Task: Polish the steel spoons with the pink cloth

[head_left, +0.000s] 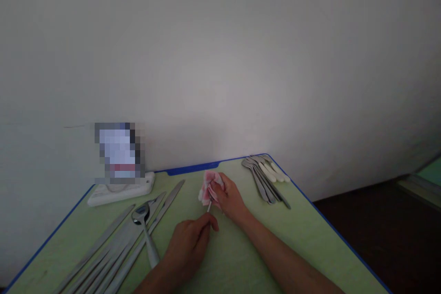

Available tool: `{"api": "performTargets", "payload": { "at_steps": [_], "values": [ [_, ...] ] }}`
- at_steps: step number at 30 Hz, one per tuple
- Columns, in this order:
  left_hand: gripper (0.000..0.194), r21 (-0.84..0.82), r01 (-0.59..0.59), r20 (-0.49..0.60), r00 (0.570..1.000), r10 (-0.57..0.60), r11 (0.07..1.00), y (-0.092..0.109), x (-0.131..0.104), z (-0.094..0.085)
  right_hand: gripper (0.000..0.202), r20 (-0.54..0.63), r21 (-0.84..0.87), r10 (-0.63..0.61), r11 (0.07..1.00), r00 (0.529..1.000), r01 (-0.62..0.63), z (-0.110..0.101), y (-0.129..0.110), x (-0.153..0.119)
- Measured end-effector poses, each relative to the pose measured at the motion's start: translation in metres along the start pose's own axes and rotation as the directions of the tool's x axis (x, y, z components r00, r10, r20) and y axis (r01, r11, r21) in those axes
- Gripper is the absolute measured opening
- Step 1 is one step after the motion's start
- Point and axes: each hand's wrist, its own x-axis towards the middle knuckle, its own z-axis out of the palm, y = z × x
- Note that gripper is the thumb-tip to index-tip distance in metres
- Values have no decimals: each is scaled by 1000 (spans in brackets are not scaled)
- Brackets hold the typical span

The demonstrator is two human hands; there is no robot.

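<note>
My left hand (pixel 193 241) is closed round the handle end of a thin metal piece of cutlery (pixel 209 206). Its far end disappears into a pink and white cloth (pixel 206 186), so I cannot tell whether it is a spoon or a fork. My right hand (pixel 230 198) grips the cloth, folded around that end just above the table. Left of my left hand, a shiny spoon (pixel 149 234) lies across several table knives (pixel 120 234). Beyond my right hand rests a pile of metal spoons (pixel 263 181), next to some cutlery with white handles (pixel 270 173).
The light green table (pixel 227 266) has a blue edge and stands against a grey wall (pixel 220 64). At the back left, a blurred-out upright screen (pixel 119 149) stands on a white base (pixel 120 190). Dark floor (pixel 372 229) shows at the right.
</note>
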Motion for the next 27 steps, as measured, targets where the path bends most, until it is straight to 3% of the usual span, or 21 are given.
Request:
{"api": "performTargets", "payload": {
  "at_steps": [7,13,17,21,24,27],
  "values": [
    [29,-33,-8,-40,999,7,999,0,2,0,28,-58,114,47,993,997,-40,3,4,0],
    [36,-290,-36,-18,999,32,956,-1,0,0,32,-243,332,65,943,968,20,4,6,8],
    [36,-244,-68,-6,998,69,967,0,-2,2,34,-308,268,42,962,950,44,1,6,10],
    [37,-270,-38,-51,998,25,962,-1,0,4,37,-179,90,-12,995,984,28,-1,2,7],
    [37,-290,-16,-67,998,-4,957,-1,2,4,30,-68,111,-17,993,998,25,-2,-1,5],
    [34,-192,-25,-50,999,16,981,1,2,2,29,-10,94,-4,996,1000,5,-1,-2,4]
  ]
}}
